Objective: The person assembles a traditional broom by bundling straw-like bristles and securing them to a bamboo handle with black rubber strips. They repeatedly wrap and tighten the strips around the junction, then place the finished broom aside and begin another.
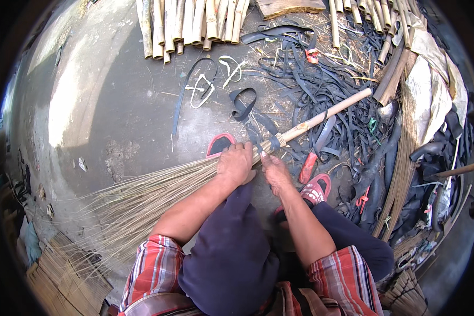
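A broom (192,178) is held low over the floor (142,110), slanted across the person's knee area, its loose bristles (147,197) spread toward the lower left and its wooden handle (329,112) pointed to the upper right. The bristles are gripped just below the neck by the left hand (236,164), which is closed over them from above with the fingers bent. A dark strip (258,148) is pinched under the thumb of the right hand (275,171), whose other fingers are curled in and partly hidden. A dark band (274,142) is wrapped around the neck; whether it is joined to the pinched strip cannot be told.

A knife (324,134) with a red grip is laid near the right hand, below the handle. Red slippers (318,188) are worn on the feet. A tangled pile of dark strips (313,79) is heaped beyond the handle, and wooden poles (195,23) are lined up at the far side. More bristles are bundled at the right (400,174), beside a pale sack (432,89).
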`<state>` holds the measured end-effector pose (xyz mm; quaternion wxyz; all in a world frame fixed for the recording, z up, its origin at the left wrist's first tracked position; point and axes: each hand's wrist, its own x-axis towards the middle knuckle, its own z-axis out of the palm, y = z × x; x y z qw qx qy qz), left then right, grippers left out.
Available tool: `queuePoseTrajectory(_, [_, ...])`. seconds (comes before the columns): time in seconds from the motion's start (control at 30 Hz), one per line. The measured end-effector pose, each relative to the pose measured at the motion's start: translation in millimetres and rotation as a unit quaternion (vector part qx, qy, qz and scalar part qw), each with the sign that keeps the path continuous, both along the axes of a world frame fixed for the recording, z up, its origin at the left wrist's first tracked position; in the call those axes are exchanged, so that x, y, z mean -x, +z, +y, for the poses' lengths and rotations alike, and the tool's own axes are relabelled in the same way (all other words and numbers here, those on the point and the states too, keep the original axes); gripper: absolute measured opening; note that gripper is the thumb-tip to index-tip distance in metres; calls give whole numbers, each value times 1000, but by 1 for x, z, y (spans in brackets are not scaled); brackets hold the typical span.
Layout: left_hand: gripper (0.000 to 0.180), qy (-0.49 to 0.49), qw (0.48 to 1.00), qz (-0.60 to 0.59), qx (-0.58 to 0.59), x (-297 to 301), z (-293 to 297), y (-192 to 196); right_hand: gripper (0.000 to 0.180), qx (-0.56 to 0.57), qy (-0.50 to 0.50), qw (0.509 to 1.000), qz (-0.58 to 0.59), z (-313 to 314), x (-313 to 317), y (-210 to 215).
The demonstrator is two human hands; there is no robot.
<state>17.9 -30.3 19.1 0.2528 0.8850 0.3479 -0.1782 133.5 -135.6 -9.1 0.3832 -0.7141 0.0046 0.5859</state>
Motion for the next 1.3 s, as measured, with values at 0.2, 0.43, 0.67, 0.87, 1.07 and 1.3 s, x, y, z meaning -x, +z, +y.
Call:
queuePoseTrajectory(0.2, [51, 60, 998, -20, -5, -2, 0, -42, 27, -26, -49, 998, -22, 0, 13, 38])
queuePoseTrajectory(0.43, [50, 93, 993, -4, 73, -5, 14, -17, 15, -91, -35, 992, -78, -35, 28, 42])
queuePoseTrajectory(0.67, [54, 64, 957, -28, 282, 5, 38, -6, 13, -142, -37, 989, 13, -52, 8, 29])
queuePoseTrajectory(0.87, [63, 104, 821, -13, 561, 3, 55, 0, 20, -158, -51, 971, 172, -40, -10, 35])
queuePoseTrajectory(1.07, [62, 38, 996, -43, 73, -2, 5, 12, 19, -136, -58, 988, 53, -20, 2, 23])
queuePoseTrajectory(1.3, [60, 50, 843, -41, 535, 1, 58, -16, 21, -151, -92, 963, 205, -37, -13, 24])
